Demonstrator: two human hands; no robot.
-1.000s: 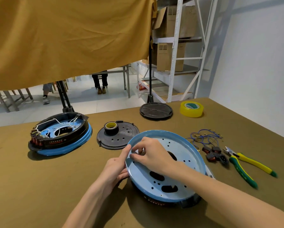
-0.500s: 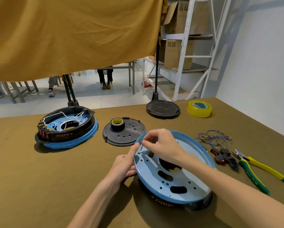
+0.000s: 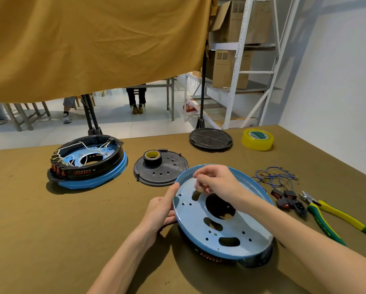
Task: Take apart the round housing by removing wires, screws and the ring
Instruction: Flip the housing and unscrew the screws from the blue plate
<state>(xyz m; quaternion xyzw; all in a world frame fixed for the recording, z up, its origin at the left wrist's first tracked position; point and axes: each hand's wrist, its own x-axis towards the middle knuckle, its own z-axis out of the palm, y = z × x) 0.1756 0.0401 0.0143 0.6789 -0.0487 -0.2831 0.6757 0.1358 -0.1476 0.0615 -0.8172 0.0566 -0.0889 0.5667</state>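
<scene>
Near the front of the worktop [image 3: 40,240] I see the round housing [image 3: 224,217] tilted, blue plate up, its black ring underneath. My left hand [image 3: 160,211] grips its left rim, thumb along the edge. My right hand [image 3: 216,181] hovers over the plate's far part, fingers curled and pinching something small and pale; I cannot tell what. Well apart at the left sits a second housing [image 3: 86,164] with white wires inside. Between them lies a black disc [image 3: 160,168] carrying a tape roll [image 3: 152,158]. Blue wires [image 3: 275,177], black switches [image 3: 288,200] and yellow-green pliers [image 3: 330,215] lie to the right.
</scene>
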